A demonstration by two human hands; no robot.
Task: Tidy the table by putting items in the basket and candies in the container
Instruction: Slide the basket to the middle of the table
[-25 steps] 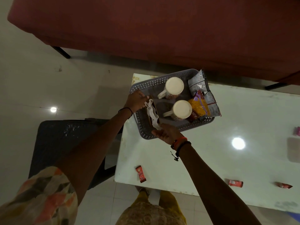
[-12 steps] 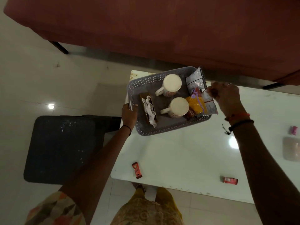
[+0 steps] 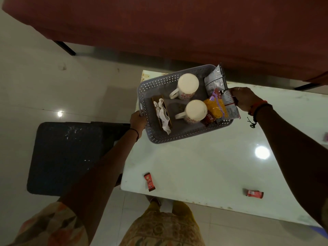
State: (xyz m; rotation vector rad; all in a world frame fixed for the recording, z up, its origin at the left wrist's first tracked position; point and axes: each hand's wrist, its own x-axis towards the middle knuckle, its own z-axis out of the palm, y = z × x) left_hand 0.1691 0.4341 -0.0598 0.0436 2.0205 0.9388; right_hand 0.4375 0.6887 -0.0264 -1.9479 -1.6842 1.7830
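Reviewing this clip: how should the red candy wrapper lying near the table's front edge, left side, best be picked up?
Pinch the small red candy wrapper across its narrow middle, coming from straight above. It lies flat on the glossy white table, long axis roughly front-to-back, so its long sides are open to fingertips.

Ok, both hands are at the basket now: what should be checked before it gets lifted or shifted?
1. Left hand grips the basket at its left end: ok.
2. Right hand holds the right end: cannot tell; it touches the grey packets, rim hidden.
3. Both mugs upright inside: ok.
4. Packets fully inside: not ok; they stick out over the right rim.
5. Napkin holder inside: ok.
6. Candies cleared: not ok; one candy and another lie on the table.
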